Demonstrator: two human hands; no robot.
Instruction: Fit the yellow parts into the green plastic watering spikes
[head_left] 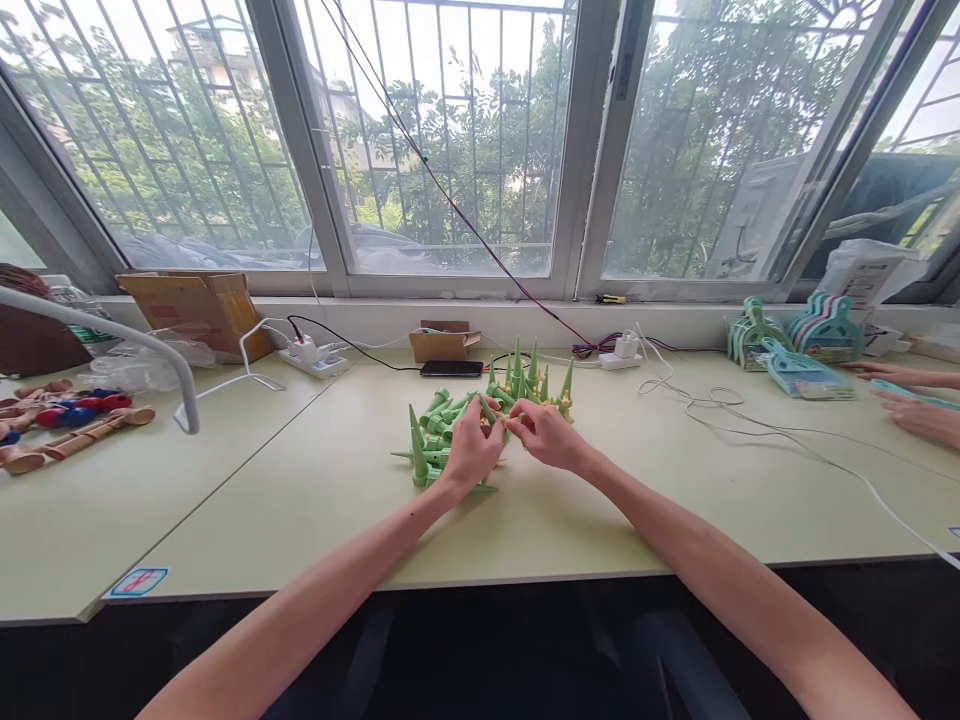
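Note:
My left hand point(477, 440) is closed on a green pointed cone point(488, 408), its tip leaning up and to the left. Close beside it, my right hand point(546, 432) pinches a small yellow piece point(504, 423) against the cone's lower end. Loose green cones point(418, 450) lie and stand in a pile left of and behind my left hand. Beyond my right hand, several green cones point(517, 372) stand upright with yellow pieces point(566, 402) at their bases. My fingers partly hide the joint between the cone and the yellow piece.
Behind the pile lie a black phone point(451, 369) and a small cardboard box point(444, 342). White cables point(720, 400) run across the table's right side. At far right, another person's hands point(919, 405) are near teal packaged items point(810, 375). Wooden toys point(82, 430) lie at left by a lamp arm point(176, 370).

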